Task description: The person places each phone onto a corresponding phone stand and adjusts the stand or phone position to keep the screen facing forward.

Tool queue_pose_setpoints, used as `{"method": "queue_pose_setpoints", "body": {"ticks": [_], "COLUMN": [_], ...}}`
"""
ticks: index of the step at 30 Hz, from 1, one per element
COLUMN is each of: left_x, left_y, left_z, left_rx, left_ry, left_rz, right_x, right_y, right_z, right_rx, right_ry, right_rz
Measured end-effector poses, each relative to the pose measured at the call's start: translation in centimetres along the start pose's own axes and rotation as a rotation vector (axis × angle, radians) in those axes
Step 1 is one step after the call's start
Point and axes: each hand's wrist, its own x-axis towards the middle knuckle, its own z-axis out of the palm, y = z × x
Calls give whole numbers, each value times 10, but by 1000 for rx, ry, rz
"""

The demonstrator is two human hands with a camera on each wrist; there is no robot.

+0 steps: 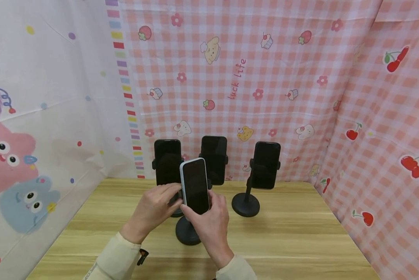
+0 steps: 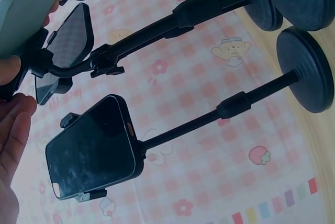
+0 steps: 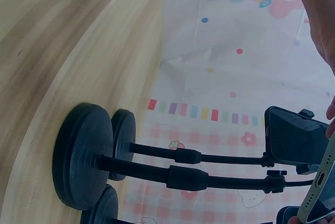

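Above the nearest stand's round base (image 1: 187, 233), my right hand (image 1: 211, 225) grips the white-cased phone (image 1: 194, 186) upright, long axis vertical; my left hand (image 1: 153, 210) pinches its left edge, equally close.

Three black phones on stands (image 1: 265, 165) stand at the back of the wooden worktop (image 1: 300, 241). A pink checked cloth (image 1: 283, 77) hangs behind the worktop.

A pale-cased phone (image 1: 194, 186) (screen dark) is held by both hands (image 1: 152, 212) (image 1: 211, 225) above a black stand (image 1: 187, 233) on the wooden table (image 1: 300, 233).
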Motion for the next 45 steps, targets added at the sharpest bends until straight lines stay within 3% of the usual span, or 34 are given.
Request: {"method": "queue_pose_setpoints", "body": {"ticks": [12,27,32,39,45], "left_x": [-1,-4,-3,7,11], "left_y": [-2,0,4,16,20], "left_z": [-3,-7,-6,-1,0], "left_rx": [-14,-84,-167,-205,-263], "left_ry": [-4,-32,-62,-193,-177], "left_rz": [-1,-77,-221,-546,-626], "right_x": [0,1,1,2,13], "right_y": [2,-2,-1,3,6], "right_z": [2,1,1,1,-6], "right_rx": [-16,-69,-88,-89,56], "right_ry": [30,3,-3,-24,-120], "right_rz": [-38,-47,-60,-88,-49]}}
